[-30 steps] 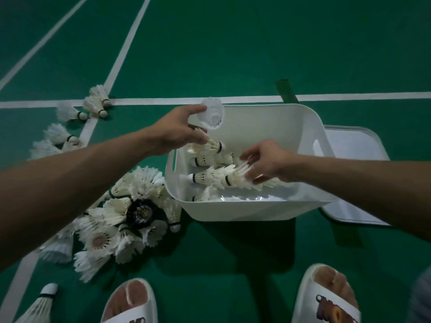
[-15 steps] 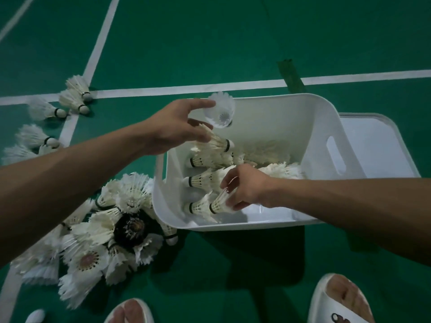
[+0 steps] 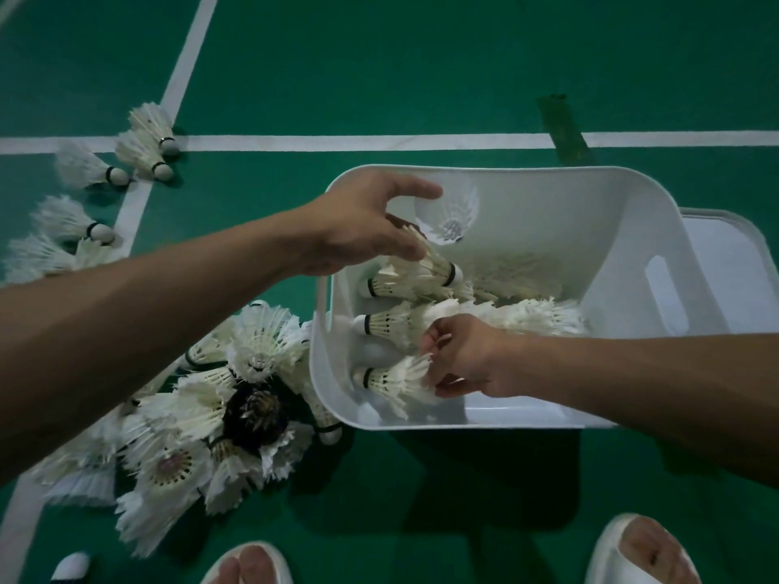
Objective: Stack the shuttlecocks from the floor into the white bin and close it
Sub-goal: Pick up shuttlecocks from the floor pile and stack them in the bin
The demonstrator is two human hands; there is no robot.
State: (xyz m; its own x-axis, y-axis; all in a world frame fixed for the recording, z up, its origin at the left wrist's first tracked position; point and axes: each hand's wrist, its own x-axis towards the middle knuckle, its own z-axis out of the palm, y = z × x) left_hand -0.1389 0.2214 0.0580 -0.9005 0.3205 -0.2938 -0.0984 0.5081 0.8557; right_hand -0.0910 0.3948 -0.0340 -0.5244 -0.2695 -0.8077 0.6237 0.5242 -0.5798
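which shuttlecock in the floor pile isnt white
The dark shuttlecock in the middle of the pile, just left of the white bin; the others around it all have white feathers.

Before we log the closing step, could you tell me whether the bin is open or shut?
Open. The bin stands uncovered; its lid lies on the floor beside it, on the right.
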